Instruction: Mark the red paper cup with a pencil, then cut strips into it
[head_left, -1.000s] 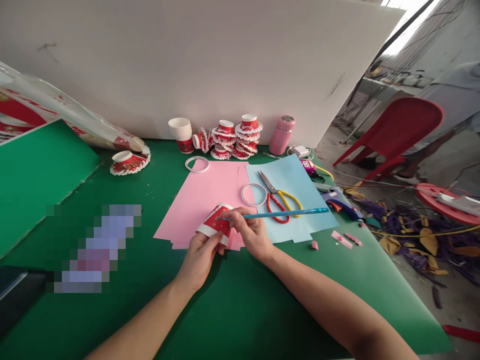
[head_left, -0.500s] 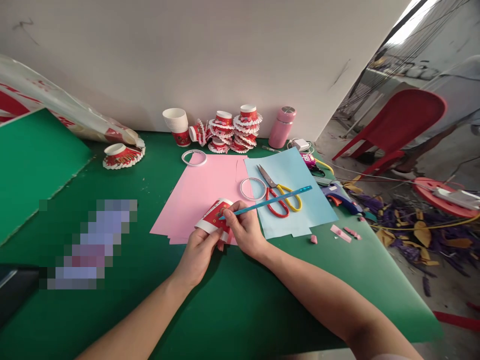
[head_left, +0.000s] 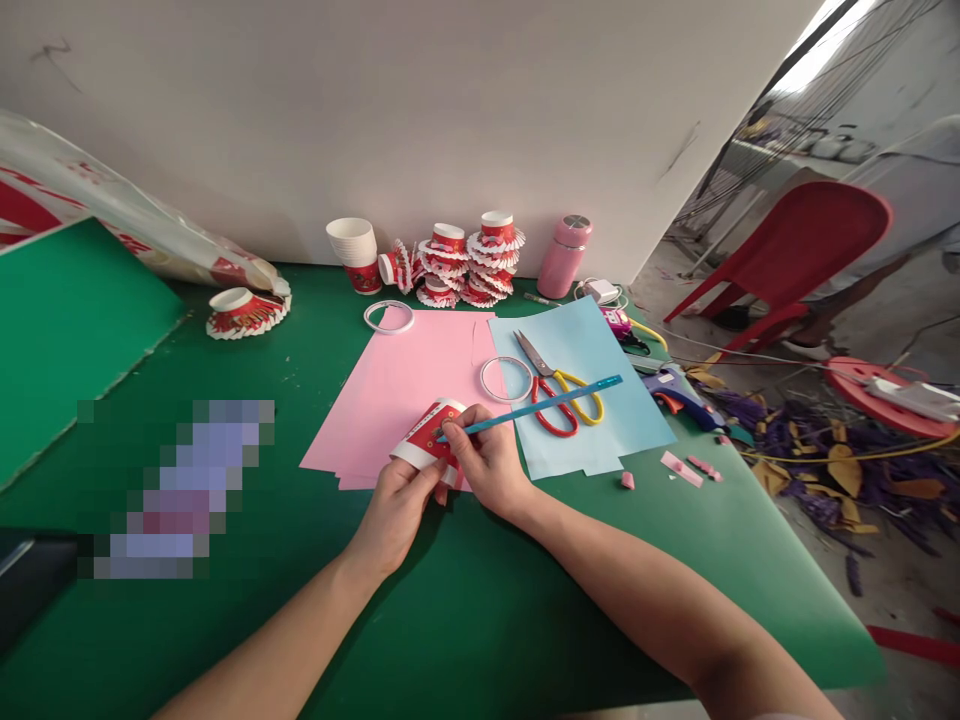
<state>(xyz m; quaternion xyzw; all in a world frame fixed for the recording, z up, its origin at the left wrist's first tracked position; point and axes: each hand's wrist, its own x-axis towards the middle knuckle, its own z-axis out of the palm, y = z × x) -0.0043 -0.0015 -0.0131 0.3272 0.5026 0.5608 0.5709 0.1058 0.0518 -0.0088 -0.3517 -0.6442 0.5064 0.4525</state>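
Note:
My left hand [head_left: 401,510] holds a red and white paper cup [head_left: 426,438] tilted on its side, with the fingers partly inside or behind it. My right hand [head_left: 487,462] pinches a long blue strip [head_left: 544,404] whose lower left end rests at the cup's side. Pink paper sheets [head_left: 405,370] lie beneath the cup. Red and yellow handled scissors [head_left: 551,375] lie on light blue paper [head_left: 592,360], under the strip's line. Two white rings of tape, one [head_left: 389,317] on the pink paper's top edge and one [head_left: 506,379] across both papers, lie flat.
Stacked cups [head_left: 352,250], fringed cups [head_left: 480,262] and a pink bottle [head_left: 564,256] stand along the wall. Another fringed cup [head_left: 241,313] is at the left. A glue gun [head_left: 682,395] and pink scraps [head_left: 681,468] lie right. A red chair [head_left: 817,240] stands beyond the green table [head_left: 480,620].
The strip's far end has dipped very slightly. Both hands hold almost the same position on the cup.

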